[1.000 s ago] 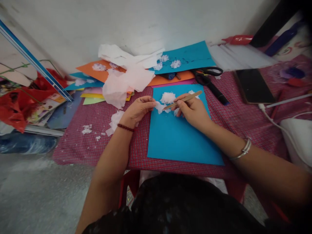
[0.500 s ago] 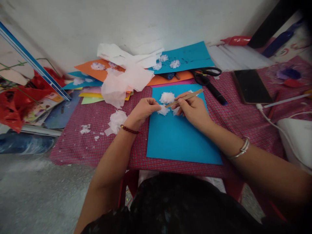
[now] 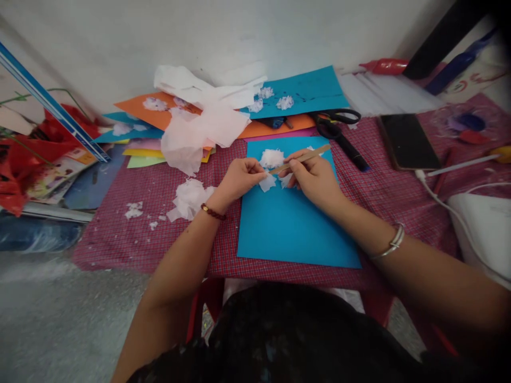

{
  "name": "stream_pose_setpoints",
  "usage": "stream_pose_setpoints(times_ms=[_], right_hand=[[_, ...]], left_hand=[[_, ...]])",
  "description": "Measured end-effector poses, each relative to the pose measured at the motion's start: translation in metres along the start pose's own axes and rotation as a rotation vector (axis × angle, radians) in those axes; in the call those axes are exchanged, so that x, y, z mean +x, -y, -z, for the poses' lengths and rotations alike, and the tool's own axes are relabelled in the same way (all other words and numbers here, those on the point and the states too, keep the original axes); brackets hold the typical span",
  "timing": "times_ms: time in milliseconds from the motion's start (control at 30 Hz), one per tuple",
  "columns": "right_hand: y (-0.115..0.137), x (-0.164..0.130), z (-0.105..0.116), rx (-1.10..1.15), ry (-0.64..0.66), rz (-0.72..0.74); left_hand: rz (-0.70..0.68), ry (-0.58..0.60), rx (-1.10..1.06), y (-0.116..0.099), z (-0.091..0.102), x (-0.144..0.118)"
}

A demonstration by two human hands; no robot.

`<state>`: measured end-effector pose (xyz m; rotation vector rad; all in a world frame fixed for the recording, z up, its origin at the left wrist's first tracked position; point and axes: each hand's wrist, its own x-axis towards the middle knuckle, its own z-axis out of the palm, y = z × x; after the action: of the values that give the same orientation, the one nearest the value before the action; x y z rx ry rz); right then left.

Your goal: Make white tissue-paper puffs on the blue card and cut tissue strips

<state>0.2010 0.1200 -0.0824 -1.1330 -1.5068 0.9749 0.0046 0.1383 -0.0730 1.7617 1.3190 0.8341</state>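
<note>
A clear bottle (image 3: 35,234) is cut off at the left edge, below a red plastic bag (image 3: 16,167) and a booklet (image 3: 75,164) with print too blurred to read. Crumpled tissue (image 3: 189,199) lies on the table (image 3: 107,239). The left hand (image 3: 245,178) pinches a tissue piece (image 3: 267,184) over the blue sheet (image 3: 295,229), near a white tuft (image 3: 272,158). The right hand (image 3: 317,178), fingers closed round a wooden stick (image 3: 319,152), partly hides another tuft (image 3: 285,181). Farther right lie scissors (image 3: 347,115), their blades hard to make out, a phone (image 3: 409,141) and a cut-off white box (image 3: 485,223).
</note>
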Motion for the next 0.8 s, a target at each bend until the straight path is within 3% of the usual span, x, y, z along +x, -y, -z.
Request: stream_pose_setpoints(times_ms=[133,333,633,800], right_hand=[[0.003,-0.001,0.002,0.018,-0.013,0.007],[0.013,-0.008,0.006,0.028,-0.134,0.088],[0.009,-0.014,0.003,-0.275,0.057,0.228],[0.010,-0.014,0.004,-0.400,0.106,0.274]], left_hand=[[0.012,-0.024,0.019,0.000,0.001,0.001],[0.067,-0.041,0.029,0.001,0.000,0.003],[0.033,-0.036,-0.020,0.006,-0.001,0.006],[0.034,-0.148,-0.087,0.007,-0.003,0.005]])
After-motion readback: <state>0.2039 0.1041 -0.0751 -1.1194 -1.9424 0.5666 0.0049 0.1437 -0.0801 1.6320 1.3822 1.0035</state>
